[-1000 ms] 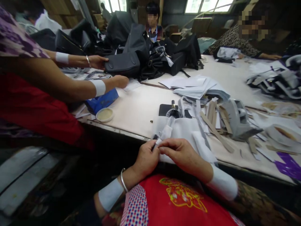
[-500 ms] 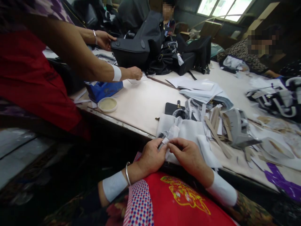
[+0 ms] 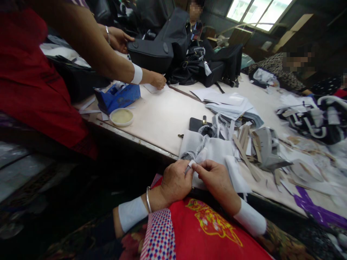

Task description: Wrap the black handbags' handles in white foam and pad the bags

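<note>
My left hand (image 3: 176, 182) is closed around the near end of a strap (image 3: 200, 156) wrapped in white sheet and clear plastic. My right hand (image 3: 218, 182) pinches the white wrapping between thumb and forefinger, right beside the left fingertips. Both hands are at the table's near edge, above my red apron. Beneath the strap spreads a white foam sheet (image 3: 221, 147). Just beyond lies a black leather piece (image 3: 195, 124) with a gold-coloured fitting, next to more clear plastic. What the left palm encloses is partly hidden.
On the left, a co-worker's hand (image 3: 158, 81) touches white paper near a blue tape dispenser (image 3: 119, 97) and a round dish (image 3: 121, 117). Black bags (image 3: 151, 54) are piled behind. Paper stacks (image 3: 230, 104), cardboard strips (image 3: 245, 142) and a grey dispenser (image 3: 269, 148) occupy the right.
My right thumb and forefinger have shifted slightly on the white wrapping, still close to the left hand. The co-worker's forearm has moved a little, and the view has shifted slightly.
</note>
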Demonstrator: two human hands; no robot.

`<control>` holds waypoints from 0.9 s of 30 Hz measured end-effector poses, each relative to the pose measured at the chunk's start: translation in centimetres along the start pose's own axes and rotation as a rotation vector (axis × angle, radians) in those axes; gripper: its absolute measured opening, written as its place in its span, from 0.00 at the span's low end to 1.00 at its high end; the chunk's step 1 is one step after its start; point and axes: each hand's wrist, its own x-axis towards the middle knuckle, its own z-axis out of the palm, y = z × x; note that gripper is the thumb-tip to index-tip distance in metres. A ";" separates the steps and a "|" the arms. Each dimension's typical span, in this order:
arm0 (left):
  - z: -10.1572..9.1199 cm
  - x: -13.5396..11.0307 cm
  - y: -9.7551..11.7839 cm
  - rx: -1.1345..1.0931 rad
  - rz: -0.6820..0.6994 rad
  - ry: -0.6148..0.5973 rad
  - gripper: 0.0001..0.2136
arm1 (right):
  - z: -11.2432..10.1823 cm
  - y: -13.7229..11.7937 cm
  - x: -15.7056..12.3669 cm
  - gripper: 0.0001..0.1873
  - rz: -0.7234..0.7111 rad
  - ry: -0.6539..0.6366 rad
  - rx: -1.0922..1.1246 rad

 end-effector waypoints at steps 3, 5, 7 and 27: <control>0.3 -0.1 -0.1 0.093 0.039 0.007 0.07 | 0.1 0.1 0.1 0.22 0.032 0.023 0.015; 0.4 0.0 -0.2 0.117 0.055 0.008 0.07 | 0.0 0.0 -0.1 0.22 0.072 0.007 0.044; 0.3 0.0 -0.2 0.115 0.056 0.013 0.07 | -0.3 -0.2 -0.4 0.20 0.134 -0.039 0.120; 0.8 -0.1 -0.6 0.151 0.129 0.073 0.07 | -0.2 0.2 -1.5 0.13 0.334 -0.092 0.480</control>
